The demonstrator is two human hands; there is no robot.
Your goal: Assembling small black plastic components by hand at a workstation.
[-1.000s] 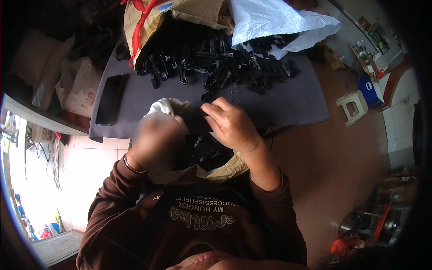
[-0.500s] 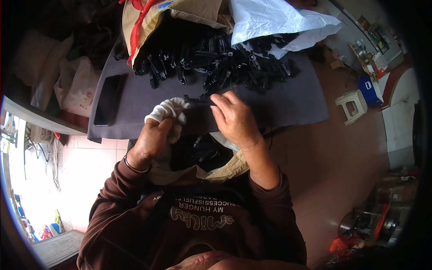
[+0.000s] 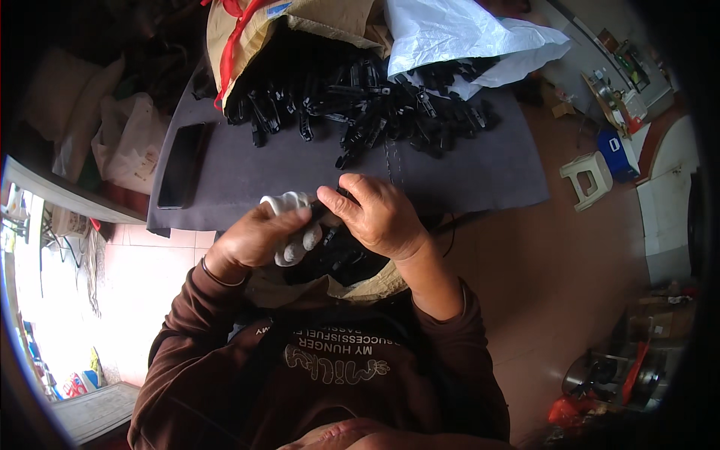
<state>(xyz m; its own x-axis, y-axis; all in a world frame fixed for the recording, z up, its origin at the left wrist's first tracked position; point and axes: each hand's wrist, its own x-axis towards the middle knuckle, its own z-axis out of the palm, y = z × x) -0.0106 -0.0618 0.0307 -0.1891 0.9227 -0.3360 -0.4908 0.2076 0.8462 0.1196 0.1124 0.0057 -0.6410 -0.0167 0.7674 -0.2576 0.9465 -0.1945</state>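
My left hand (image 3: 253, 234) wears a white knit glove (image 3: 286, 201) over its fingers, with the thumb bare. It is closed on one end of a slim black plastic part (image 3: 343, 193), mostly hidden by the fingers. Bare fingers of my right hand (image 3: 381, 219) pinch the other end, close beside the left. Both hands are over the near table edge, above an open tan sack (image 3: 369, 287) in which more black parts (image 3: 346, 253) lie. Farther back, a heap of similar black plastic parts (image 3: 360, 105) covers the grey cloth (image 3: 247, 176) on the table.
A tan paper sack with a red ribbon (image 3: 232, 45) and a white woven bag (image 3: 450, 41) lie open behind the heap. A black phone (image 3: 181, 166) rests at the table's left. On the floor at right stand a cream stool (image 3: 586, 180) and a blue bin (image 3: 617, 154).
Both hands have drawn nearer to me and closer together, bringing the black part down from over the cloth. My left thumb now lies forward along the glove. The heap looks the same.
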